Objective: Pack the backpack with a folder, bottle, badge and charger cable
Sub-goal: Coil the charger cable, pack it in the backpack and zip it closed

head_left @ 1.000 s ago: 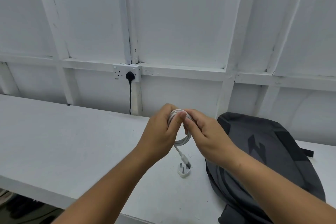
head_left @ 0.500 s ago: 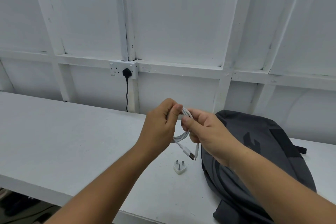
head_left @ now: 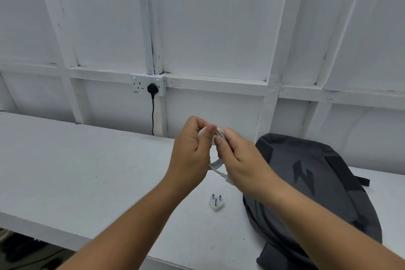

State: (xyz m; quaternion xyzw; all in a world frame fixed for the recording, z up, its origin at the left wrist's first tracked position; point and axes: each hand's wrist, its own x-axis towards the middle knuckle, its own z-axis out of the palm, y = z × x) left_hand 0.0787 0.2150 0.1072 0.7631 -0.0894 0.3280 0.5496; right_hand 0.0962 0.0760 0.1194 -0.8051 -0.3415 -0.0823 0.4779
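Observation:
A white charger cable (head_left: 215,164) is wound into a small coil held above the white table. My left hand (head_left: 192,149) grips the coil's left side, thumb on top. My right hand (head_left: 238,158) pinches the right side, and the cable's plug end sticks out under its palm. The white three-pin charger plug (head_left: 216,202) lies pins-up on the table below my hands. The dark grey backpack (head_left: 315,184) lies flat on the table to the right, under my right forearm. No folder, bottle or badge is in view.
The white table (head_left: 87,171) runs along a white panelled wall. A wall socket (head_left: 148,84) holds a black plug whose cord drops behind the table. The table's front edge is near the bottom left, with dark items on the floor below it.
The loose cable end hanging below my hands half a second ago is now drawn up against the coil under my right hand. The charger plug lies detached on the table.

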